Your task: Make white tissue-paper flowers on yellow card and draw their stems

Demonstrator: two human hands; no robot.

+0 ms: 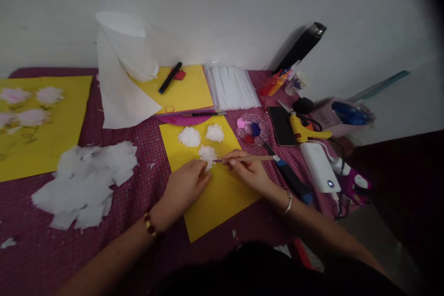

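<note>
A yellow sheet (222, 194) lies on the maroon checked cloth in front of me. Three white tissue flowers sit on its far half: one at the left (189, 136), one at the right (215, 132) and a nearer one (207, 152). My left hand (185, 187) rests on the sheet with its fingertips pinched at the nearer flower. My right hand (247, 169) grips a thin paintbrush (255, 158), whose tip points left at that same flower. Beyond the brush stands a clear paint palette (253, 128) with pink, blue and red paint.
A heap of white tissue pieces (90, 180) lies at the left, beside another yellow sheet with pinkish flowers (38, 120). At the right are a yellow glue gun (305, 130), a white power bank (319, 166), a black phone (280, 126), a black bottle (301, 46) and white straws (231, 87).
</note>
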